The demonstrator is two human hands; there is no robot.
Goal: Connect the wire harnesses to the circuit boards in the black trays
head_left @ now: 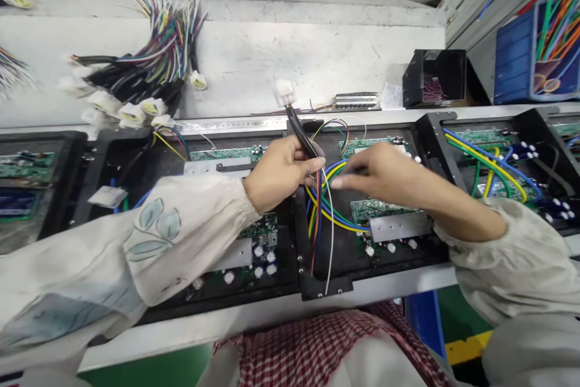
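Note:
My left hand (283, 169) is closed around a wire harness, gripping its black sleeve (298, 127). A white connector (284, 92) tops the harness and points away from me. Below my fingers its loose red, dark and white wires (330, 236) hang over the frame edge between two trays. Just right of these wires is my right hand (369, 172), thumb stretched out and apart from the slightly blurred fingers, with nothing visible between them. Blue, yellow and green wires (338, 218) loop beneath both hands, over a black tray with green circuit boards (362, 211).
A pile of similar harnesses (154, 67) lies on the white ledge at the upper left. A black bin (435, 76) and a blue bin of coloured wires (516, 61) stand at the right. More black trays with boards (493, 151) line the bench on both sides.

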